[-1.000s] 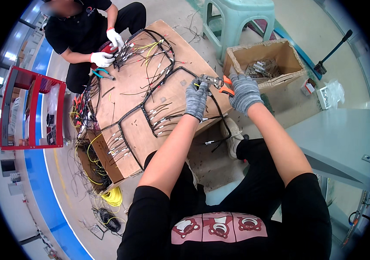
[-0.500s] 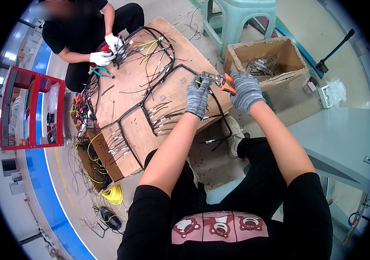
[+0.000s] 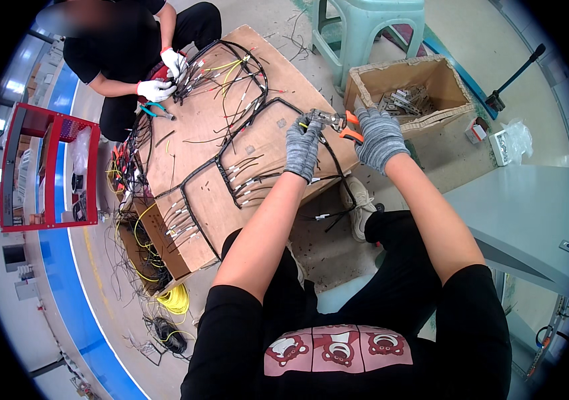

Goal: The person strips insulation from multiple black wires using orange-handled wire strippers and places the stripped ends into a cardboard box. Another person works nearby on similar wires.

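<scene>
In a grey knit glove, my right hand (image 3: 381, 139) is closed round the orange handles of a metal crimping tool (image 3: 329, 119). Its head points left, to the fingers of my left hand (image 3: 303, 148), gloved the same way. Those fingers are pinched on a thin wire with a yellow bit (image 3: 305, 125) showing, right at the tool's jaws; the wire's end is too small to make out. Both hands are over the near right edge of a plywood board (image 3: 184, 153). On the board lies a black-wrapped wire harness (image 3: 219, 160) with many loose, white-tagged ends.
Across the board, a person in white gloves (image 3: 158, 89) handles a wire bunch, with blue-handled pliers (image 3: 156, 110) close by. A cardboard box of metal parts (image 3: 408, 100) and a green plastic stool (image 3: 368, 27) stand beyond my right hand. A red rack (image 3: 51, 167) is far left.
My hands and the crimping tool stay almost in place, with only a very slight shift. The other person's head and hands have moved a little.
</scene>
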